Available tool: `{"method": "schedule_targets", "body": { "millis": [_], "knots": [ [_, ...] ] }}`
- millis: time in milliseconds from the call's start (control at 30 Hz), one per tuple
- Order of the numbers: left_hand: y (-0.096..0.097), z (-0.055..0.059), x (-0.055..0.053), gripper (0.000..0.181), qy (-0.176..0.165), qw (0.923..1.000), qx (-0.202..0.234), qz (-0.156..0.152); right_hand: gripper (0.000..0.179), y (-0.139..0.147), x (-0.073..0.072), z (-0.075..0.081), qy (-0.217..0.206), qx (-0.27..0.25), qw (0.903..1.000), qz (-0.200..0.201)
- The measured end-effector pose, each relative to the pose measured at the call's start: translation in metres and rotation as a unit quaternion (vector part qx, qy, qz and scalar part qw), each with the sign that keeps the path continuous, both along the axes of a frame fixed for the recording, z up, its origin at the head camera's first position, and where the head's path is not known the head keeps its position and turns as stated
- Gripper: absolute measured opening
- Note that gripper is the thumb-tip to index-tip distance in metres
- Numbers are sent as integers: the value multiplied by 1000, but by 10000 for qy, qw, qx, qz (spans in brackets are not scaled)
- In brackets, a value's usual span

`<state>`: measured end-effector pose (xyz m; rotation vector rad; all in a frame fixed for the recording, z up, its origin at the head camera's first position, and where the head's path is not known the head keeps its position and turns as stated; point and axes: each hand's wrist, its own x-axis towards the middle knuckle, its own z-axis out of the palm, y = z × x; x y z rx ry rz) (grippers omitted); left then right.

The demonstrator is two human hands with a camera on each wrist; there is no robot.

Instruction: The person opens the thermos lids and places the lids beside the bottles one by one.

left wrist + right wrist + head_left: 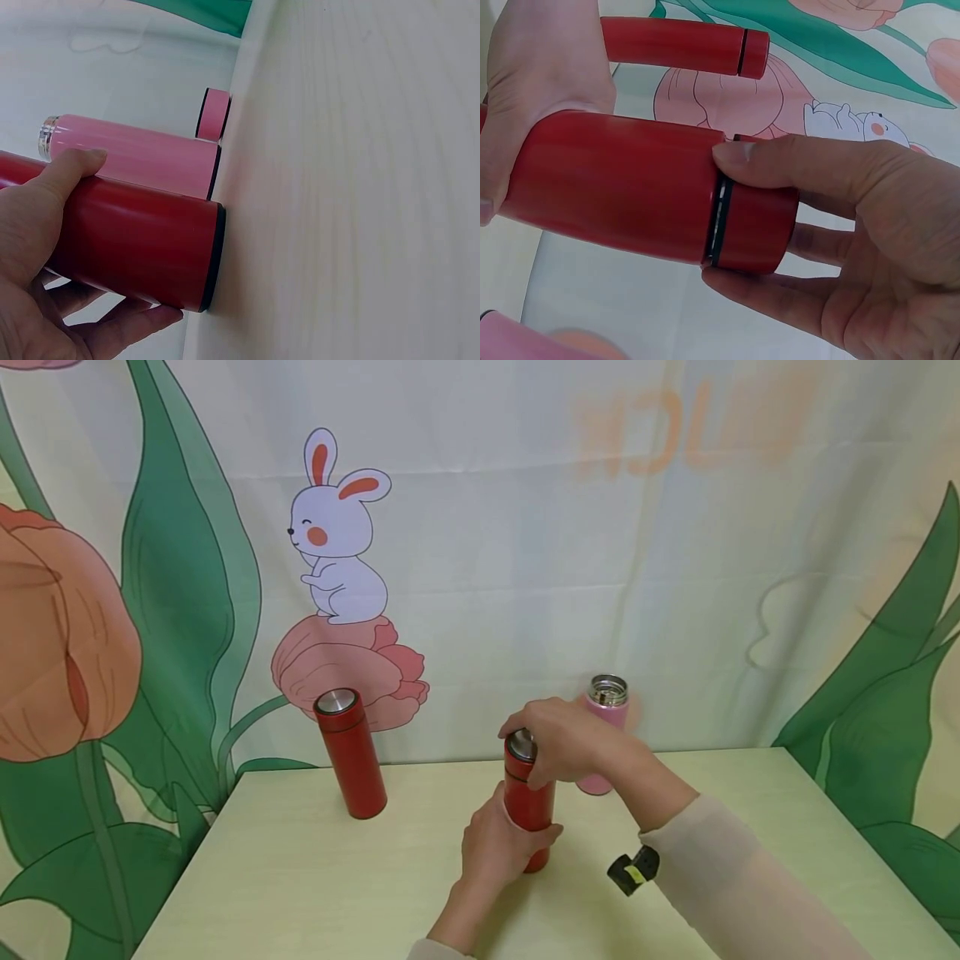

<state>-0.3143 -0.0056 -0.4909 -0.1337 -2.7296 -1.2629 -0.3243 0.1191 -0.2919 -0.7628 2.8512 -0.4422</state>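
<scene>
A red thermos stands upright on the table, held by both hands. My left hand wraps round its lower body, the thumb across the front. With fingers and thumb, my right hand grips the red lid at its top. A thin slit with a silvery gleam shows between lid and body in the right wrist view. Just behind stands a pink thermos with its steel mouth uncovered. Its pink lid sits on the table beyond it in the left wrist view; the right arm hides that spot in the head view.
Another red thermos, with its lid on, stands at the table's back left. The pale wooden table ends at a printed curtain behind. A small black device hangs at the right wrist.
</scene>
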Motion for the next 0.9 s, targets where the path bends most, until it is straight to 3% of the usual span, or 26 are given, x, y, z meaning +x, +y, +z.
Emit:
{"method": "schedule_targets", "body": {
  "millis": [700,900],
  "knots": [
    [-1,-2,-1,70,21,10000,-5,-7,67,6,6,2,-40,111,9999,124],
    [0,-1,-2,70,19,10000,-20,4,68,5,6,2,-228,-34,9997,64]
  ]
}}
